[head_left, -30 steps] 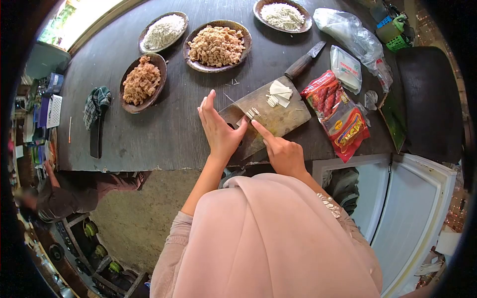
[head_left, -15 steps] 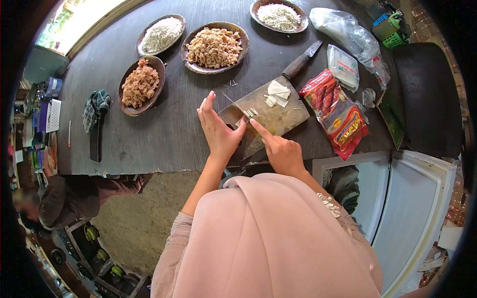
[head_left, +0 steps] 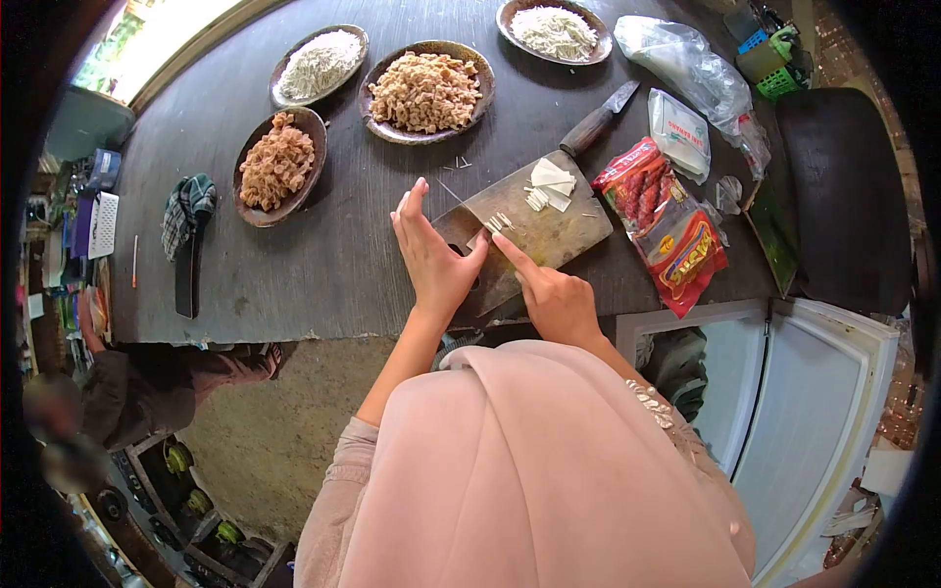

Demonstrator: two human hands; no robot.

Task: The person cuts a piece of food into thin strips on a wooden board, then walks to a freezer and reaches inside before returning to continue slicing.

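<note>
So, L fingers [head_left: 416,203] apart, R fingers [head_left: 512,253] clamped on knife [head_left: 451,194], white pkt [head_left: 678,142] reads "BAWANG".

Pcs [head_left: 552,182] on bd [head_left: 573,232], knife [head_left: 588,128] behind, pkt [head_left: 663,227] to R

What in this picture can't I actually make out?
All in the head camera's view:
- What lies between the left hand and the cutting board: hidden by the hand.
- The near ends of some pale strips: covered by the index finger of the right hand.
- Fine print on the red packet: too small.
- Whatever is beneath the checked cloth: covered by it.
- Head of the person at far left: blurred.
</note>
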